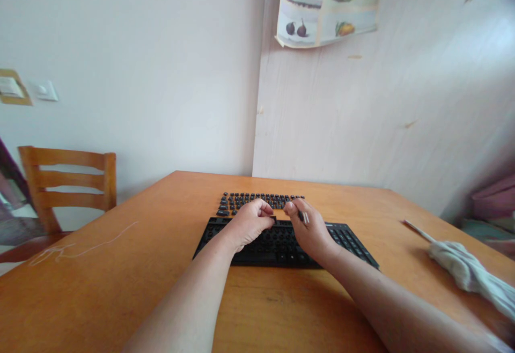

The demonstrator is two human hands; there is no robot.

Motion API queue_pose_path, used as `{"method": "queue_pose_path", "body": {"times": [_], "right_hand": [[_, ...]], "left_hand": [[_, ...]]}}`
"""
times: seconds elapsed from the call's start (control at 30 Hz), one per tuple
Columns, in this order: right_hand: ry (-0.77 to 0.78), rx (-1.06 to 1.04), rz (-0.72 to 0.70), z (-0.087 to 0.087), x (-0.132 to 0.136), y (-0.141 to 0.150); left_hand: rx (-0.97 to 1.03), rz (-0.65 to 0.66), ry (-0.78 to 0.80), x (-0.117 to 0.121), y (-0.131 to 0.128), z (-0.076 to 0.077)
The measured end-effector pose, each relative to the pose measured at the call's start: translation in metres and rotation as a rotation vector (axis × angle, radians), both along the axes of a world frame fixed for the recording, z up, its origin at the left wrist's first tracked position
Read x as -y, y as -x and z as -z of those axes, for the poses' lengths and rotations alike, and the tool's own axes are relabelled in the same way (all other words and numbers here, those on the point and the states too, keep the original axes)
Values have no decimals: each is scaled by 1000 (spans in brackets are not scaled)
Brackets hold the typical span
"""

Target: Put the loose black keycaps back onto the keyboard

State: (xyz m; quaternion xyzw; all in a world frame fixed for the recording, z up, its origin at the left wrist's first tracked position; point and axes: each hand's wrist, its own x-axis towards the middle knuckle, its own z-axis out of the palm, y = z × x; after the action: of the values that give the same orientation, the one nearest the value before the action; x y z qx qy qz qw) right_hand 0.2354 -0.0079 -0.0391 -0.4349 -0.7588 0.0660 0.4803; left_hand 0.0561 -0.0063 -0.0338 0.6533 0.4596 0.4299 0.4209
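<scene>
A black keyboard (257, 259) lies on the wooden table, with much of its key area bare of caps and the number pad at its right end still capped. My left hand (254, 223) is over the keyboard's back edge, thumb and fingers pinched at what looks like a small black keycap (274, 218). Beside it, my right hand (309, 230) is curled closed above the keyboard. Between its fingers sticks out a small dark keycap puller (305, 217) with two thin, light prongs. Loose black keycaps (233, 201) lie in rows behind the keyboard, partly hidden by my hands.
On the table's right lies a pale crumpled cloth (458, 267) with a thin stick (418, 230) beyond it. A white string (100, 243) trails across the left side. A wooden chair (72, 181) stands left, and the wall (161, 74) rises behind the table.
</scene>
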Motion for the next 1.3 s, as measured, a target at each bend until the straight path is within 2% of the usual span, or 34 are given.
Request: {"method": "queue_pose_path", "body": {"times": [0.17,0.27,0.43,0.63,0.77,0.97,1.13,1.3], "right_hand": [[153,138,-158,-5,4,-1],[195,212,-163,-8,6,0],[165,221,-189,-11,4,2],[264,166,-123,-7,-5,-2],[306,169,-81,-8,-20,-6],[345,299,10,-4,-58,-12],[382,417,51,9,-86,-15],[400,453,69,17,-100,-15]], "left_hand": [[82,54,63,1,1,-2],[121,78,84,1,2,-3],[134,84,116,2,2,-5],[135,5,174,0,4,-6],[173,-103,167,-3,7,-7],[198,-239,128,-5,13,-10],[210,-272,109,-7,16,-9],[213,-275,97,-10,18,-7]]}}
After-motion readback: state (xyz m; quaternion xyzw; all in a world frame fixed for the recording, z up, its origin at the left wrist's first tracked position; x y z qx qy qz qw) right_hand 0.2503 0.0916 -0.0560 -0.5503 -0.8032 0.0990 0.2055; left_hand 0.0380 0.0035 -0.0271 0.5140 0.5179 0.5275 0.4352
